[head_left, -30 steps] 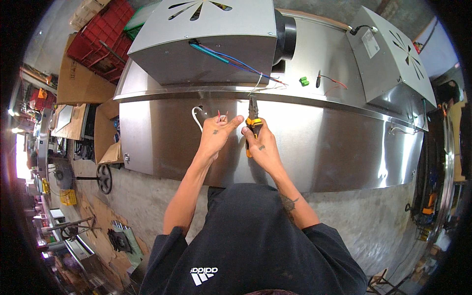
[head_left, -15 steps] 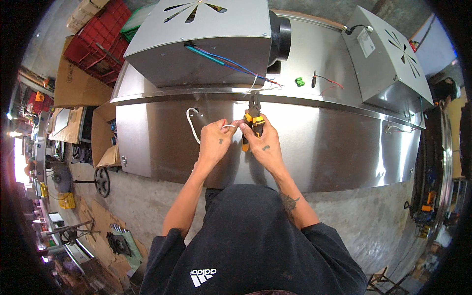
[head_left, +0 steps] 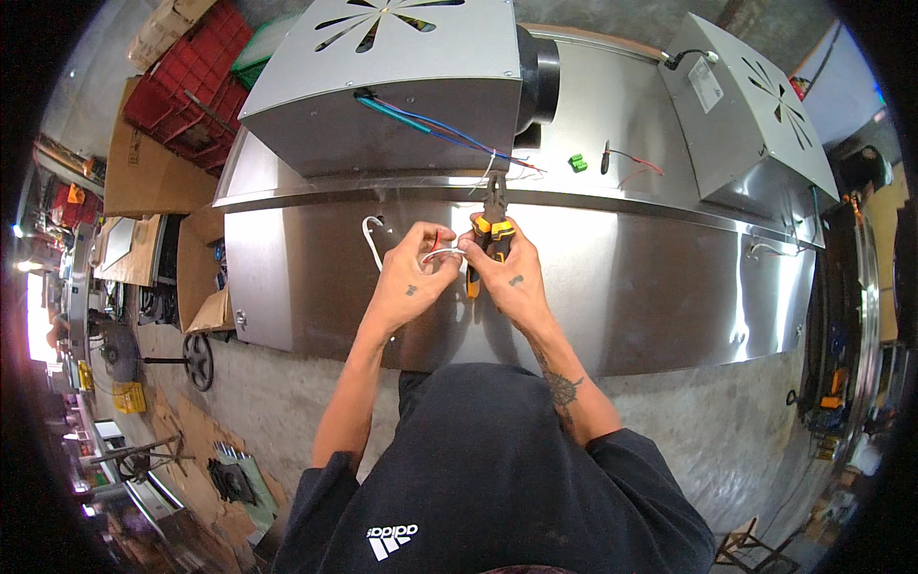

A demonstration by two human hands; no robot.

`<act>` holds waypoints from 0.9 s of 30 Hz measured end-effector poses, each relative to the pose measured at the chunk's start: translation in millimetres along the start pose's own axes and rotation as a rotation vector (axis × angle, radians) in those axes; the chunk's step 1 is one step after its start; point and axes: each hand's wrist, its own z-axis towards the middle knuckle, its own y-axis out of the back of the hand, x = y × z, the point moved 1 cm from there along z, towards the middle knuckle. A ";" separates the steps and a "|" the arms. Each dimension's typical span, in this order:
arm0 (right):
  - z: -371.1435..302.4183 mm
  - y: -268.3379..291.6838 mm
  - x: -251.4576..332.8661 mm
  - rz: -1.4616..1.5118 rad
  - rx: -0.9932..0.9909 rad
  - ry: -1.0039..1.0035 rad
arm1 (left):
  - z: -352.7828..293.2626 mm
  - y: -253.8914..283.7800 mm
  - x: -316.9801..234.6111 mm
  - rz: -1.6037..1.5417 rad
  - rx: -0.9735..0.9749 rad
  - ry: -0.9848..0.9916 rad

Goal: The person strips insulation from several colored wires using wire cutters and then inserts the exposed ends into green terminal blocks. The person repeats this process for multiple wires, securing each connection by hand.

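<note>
A white cable comes out of a hole in the stainless steel panel and runs to my left hand, whose curled fingers hold it. A short red wire shows between those fingers. Its white end part arches across to my right hand, where thumb and fingertip pinch it. That same hand also keeps hold of pliers with yellow and black handles, jaws pointing away from me. Beyond them, blue and red wires hang from a grey metal box, bound by a white tie.
Green terminal connectors and a small black tool beside a red wire lie on the steel ledge. Another vented box stands at the far right. Cardboard boxes and a red crate are on the left.
My left hand has shifted slightly left and its fingers have parted somewhat, bringing the red wire and more of the white one into sight. The right hand with the pliers has hardly moved.
</note>
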 end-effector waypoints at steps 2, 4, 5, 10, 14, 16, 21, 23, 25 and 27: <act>0.5 1.4 -1.0 -0.032 -0.001 -0.012 | 0.6 5.4 4.3 -0.054 0.016 -0.019; 1.5 2.8 -2.1 -0.073 0.002 -0.017 | 1.5 10.4 1.0 0.012 0.060 -0.002; 0.9 3.3 -2.5 -0.041 0.012 -0.034 | 1.5 10.5 1.4 0.019 0.035 -0.004; -5.2 10.8 -11.3 -0.213 0.162 -0.051 | 3.3 9.5 2.4 -0.027 -0.031 -0.037; -15.0 1.5 -12.3 -0.241 0.200 -0.065 | 3.3 7.7 1.1 0.017 -0.056 -0.030; -15.8 1.3 -10.5 -0.321 0.214 -0.114 | 1.1 9.3 -11.1 0.102 -0.055 0.006; -17.9 1.3 -4.0 -0.396 0.232 -0.097 | 0.0 6.6 -3.1 0.082 -0.103 -0.067; -17.6 1.2 -5.2 -0.409 0.233 -0.090 | -0.3 6.7 -4.1 0.099 -0.103 -0.066; -18.1 0.9 -4.1 -0.438 0.233 -0.095 | -0.5 7.1 -5.4 0.116 -0.097 -0.061; -18.8 0.5 -2.7 -0.458 0.229 -0.086 | -0.9 6.8 -5.8 0.123 -0.101 -0.085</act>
